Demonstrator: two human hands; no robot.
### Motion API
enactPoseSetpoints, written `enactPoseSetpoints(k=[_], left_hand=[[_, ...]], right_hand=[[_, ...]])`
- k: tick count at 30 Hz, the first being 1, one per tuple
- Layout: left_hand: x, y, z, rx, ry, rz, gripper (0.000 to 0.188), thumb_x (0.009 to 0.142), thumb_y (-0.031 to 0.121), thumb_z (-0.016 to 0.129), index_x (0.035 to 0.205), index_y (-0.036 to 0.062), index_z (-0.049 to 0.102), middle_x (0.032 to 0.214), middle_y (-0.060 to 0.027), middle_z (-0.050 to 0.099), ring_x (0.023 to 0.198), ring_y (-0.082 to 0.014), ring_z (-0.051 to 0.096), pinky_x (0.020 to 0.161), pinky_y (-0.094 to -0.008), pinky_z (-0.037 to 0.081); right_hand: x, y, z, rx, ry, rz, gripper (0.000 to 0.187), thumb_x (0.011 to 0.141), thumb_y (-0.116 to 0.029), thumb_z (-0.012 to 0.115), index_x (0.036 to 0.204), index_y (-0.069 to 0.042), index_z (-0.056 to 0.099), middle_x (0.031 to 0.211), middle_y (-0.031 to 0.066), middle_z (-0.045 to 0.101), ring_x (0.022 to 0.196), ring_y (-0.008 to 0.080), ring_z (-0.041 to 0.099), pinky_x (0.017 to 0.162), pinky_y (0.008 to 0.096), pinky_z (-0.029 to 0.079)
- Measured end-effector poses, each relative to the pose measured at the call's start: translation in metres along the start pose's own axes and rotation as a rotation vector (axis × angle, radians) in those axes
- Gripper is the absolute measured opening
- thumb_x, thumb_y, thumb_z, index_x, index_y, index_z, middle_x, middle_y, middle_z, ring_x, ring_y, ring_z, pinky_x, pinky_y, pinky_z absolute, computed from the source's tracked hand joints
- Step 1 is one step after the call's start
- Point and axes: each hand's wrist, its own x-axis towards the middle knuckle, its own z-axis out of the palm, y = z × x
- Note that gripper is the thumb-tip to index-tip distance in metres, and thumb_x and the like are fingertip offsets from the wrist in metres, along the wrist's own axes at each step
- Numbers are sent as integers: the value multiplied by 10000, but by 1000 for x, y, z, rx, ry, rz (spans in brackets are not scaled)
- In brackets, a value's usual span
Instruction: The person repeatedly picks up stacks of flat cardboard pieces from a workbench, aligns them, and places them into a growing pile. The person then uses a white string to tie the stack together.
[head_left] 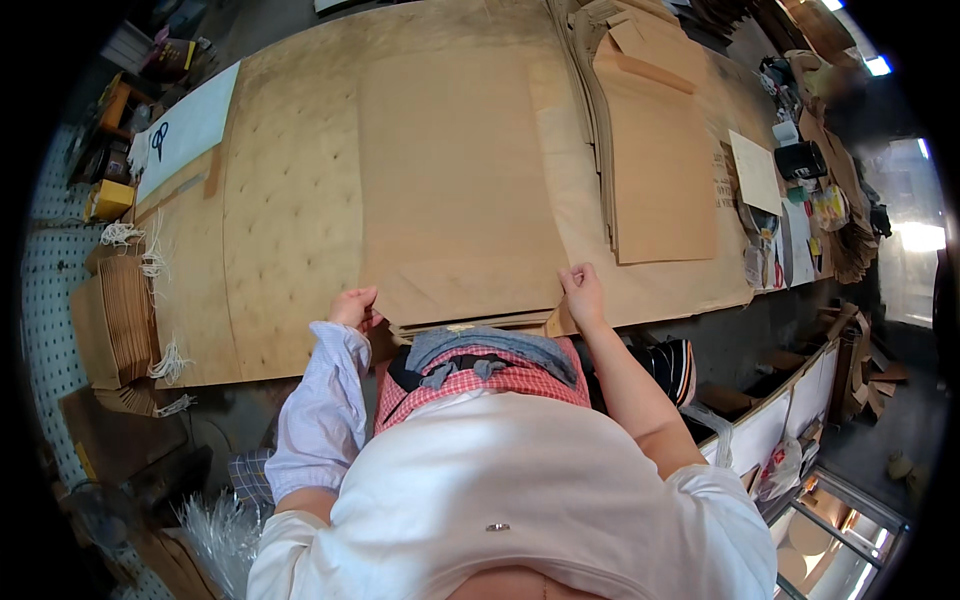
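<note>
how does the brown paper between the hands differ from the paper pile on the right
The brown paper is wider than the paper pile. The left hand and right hand hold the brown paper's near corners; neither touches the paper pile. Both are brown and lie on the table.

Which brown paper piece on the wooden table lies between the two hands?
The large, flat, rectangular brown paper piece, with the left hand and right hand at its near corners. The layered brown paper stack lies farther right, untouched.
</note>
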Motion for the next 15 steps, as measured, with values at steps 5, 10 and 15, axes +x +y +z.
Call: enactPoseSetpoints(k=[5, 10, 15], left_hand=[[17, 3, -17, -55, -186, -69, 90, 864, 166, 534, 807, 97, 519, 659, 0, 544, 496, -123, 493, 452, -278, 448], [28, 19, -14, -121, -228, -142, 101, 872, 146, 497, 812, 70, 527, 638, -18, 547, 492, -135, 497, 416, -285, 404], [67, 68, -10, -54, -230, 45, 98, 838, 110, 486, 876, 70, 567, 547, -2, 512, 419, -111, 445, 374, -251, 370]], right_hand=[[8, 0, -2, 637, -94, 265, 44, 825, -92, 551, 821, -72, 512, 584, -28, 453, 506, 60, 414, 459, 202, 329], [17, -18, -9, 991, -145, 626, 44, 840, -83, 530, 798, -71, 535, 582, -24, 446, 486, 73, 418, 456, 201, 338], [-6, -105, -11, 291, 105, -154, 175, 847, -182, 546, 932, -30, 546, 717, 68, 586, 597, 197, 562, 541, 293, 447]])
